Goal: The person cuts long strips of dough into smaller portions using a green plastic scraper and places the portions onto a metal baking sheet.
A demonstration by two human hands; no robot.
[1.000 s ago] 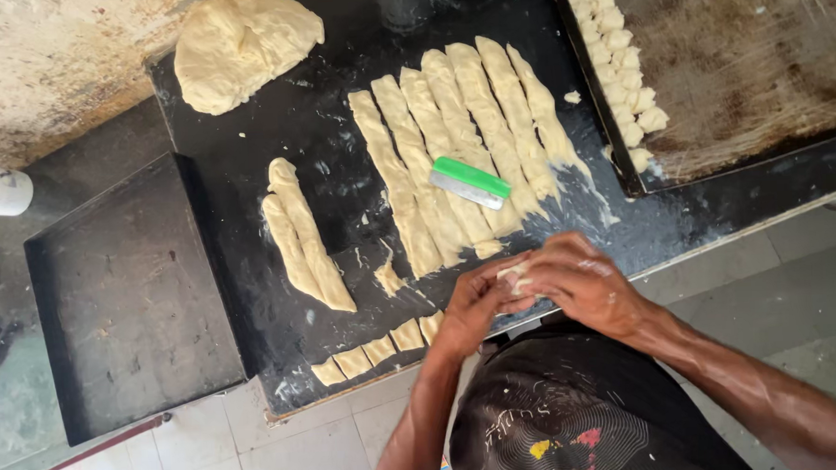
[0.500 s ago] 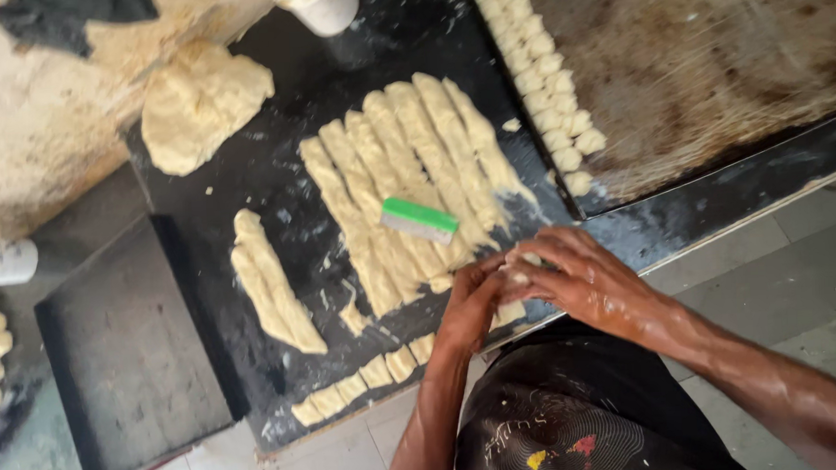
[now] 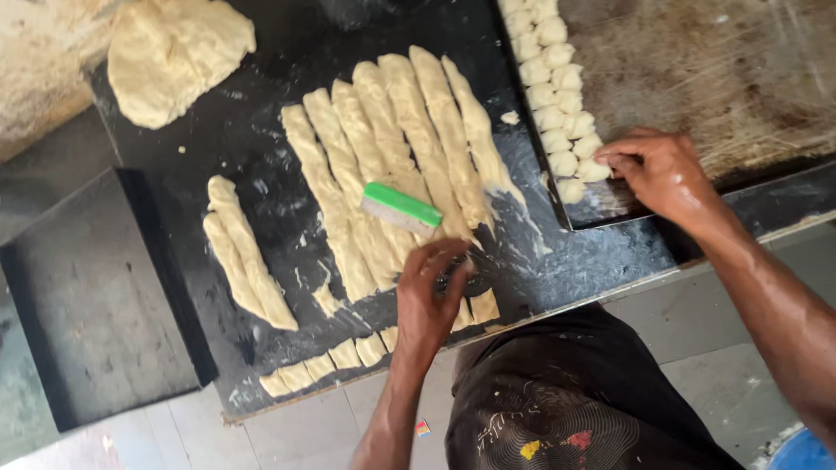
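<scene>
Hands now apart: right hand (image 3: 658, 171) moved to dough balls (image 3: 563, 116), fingers seemingly pinching one; left hand (image 3: 432, 295) fingers curled on dough strips (image 3: 387, 161).

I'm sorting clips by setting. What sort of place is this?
Probably a small bakery or snack-making workbench. Long pale dough strips lie on a black work board, a big dough lump sits at its corner, and the right hand rests by small rolled dough pieces lined on a worn metal tray.
</scene>
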